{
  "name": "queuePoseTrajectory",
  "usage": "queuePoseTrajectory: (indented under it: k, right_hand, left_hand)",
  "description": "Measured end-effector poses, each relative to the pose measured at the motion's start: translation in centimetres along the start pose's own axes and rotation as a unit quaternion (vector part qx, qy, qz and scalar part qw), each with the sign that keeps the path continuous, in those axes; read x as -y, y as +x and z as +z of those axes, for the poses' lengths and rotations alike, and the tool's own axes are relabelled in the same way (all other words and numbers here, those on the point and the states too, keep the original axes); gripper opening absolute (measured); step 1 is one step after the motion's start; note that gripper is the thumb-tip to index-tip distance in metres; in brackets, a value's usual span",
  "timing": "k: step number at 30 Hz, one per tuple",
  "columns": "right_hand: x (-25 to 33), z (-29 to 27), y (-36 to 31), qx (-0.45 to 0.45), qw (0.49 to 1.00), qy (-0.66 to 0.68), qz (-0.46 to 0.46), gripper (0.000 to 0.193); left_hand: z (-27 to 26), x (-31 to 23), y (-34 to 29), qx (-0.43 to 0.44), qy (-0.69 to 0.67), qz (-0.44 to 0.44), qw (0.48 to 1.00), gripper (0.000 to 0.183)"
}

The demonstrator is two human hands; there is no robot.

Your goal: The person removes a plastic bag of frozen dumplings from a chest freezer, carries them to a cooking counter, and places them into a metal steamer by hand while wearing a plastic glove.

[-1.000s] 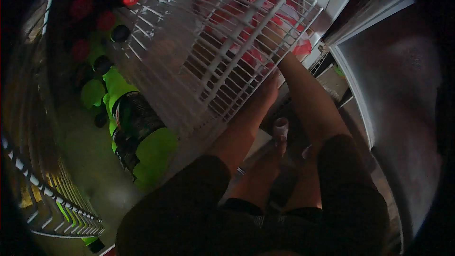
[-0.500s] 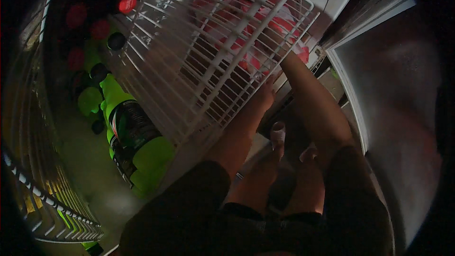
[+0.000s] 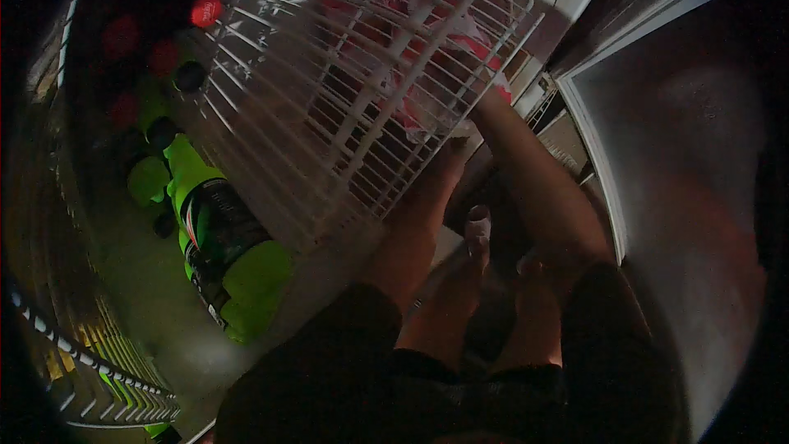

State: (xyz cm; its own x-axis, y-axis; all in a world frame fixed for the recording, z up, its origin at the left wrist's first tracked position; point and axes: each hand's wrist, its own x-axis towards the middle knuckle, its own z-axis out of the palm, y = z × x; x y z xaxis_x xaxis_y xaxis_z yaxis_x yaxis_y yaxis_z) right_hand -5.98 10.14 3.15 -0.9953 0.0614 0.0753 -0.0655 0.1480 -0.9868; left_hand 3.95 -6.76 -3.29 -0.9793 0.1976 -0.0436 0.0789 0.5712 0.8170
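Observation:
Beneath a white wire shelf point(image 3: 368, 119), a red-and-white plastic-wrapped bundle point(image 3: 411, 107) shows dimly between the bars. Both my arms reach in under the shelf's near edge toward it. My right hand point(image 3: 463, 68) is at the bundle's near right side, behind the bars, its fingers obscured. Lower down, my left hand point(image 3: 450, 148) goes under the shelf edge close to the bundle's lower end; its fingers are hidden too. What exactly either hand grips is too dark to make out.
Green bottles with dark labels point(image 3: 251, 267) stand on the left, with red-capped bottles point(image 3: 205, 11) beyond them. Another wire rack point(image 3: 99, 370) curves along the lower left. A pale door panel point(image 3: 682, 189) with a white edge stands at the right. My feet point(image 3: 478, 222) are below.
The view has shifted slightly, and the picture is darker. The bundle and both hands appear a little farther left and up, still under the wire shelf.

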Motion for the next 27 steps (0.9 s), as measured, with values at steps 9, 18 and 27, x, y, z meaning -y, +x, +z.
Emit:
queuePoseTrajectory:
  k: [9, 18, 27]
  right_hand:
    - [1.3, -4.0, -9.8, -0.010, 0.976, -0.011, 0.217, 0.034]
    - [7.6, -7.1, -23.5, -0.010, 0.947, -0.096, 0.307, 0.036]
    - [15.9, -7.4, -37.5, 0.010, 0.954, -0.181, 0.239, 0.023]
  left_hand:
    - [1.8, 3.2, -4.8, -0.013, -0.237, -0.056, 0.970, 0.040]
    - [-0.1, -4.0, -13.6, -0.021, -0.093, -0.196, 0.976, 0.026]
    - [-6.0, -4.1, -22.4, 0.143, 0.232, -0.133, 0.953, 0.025]
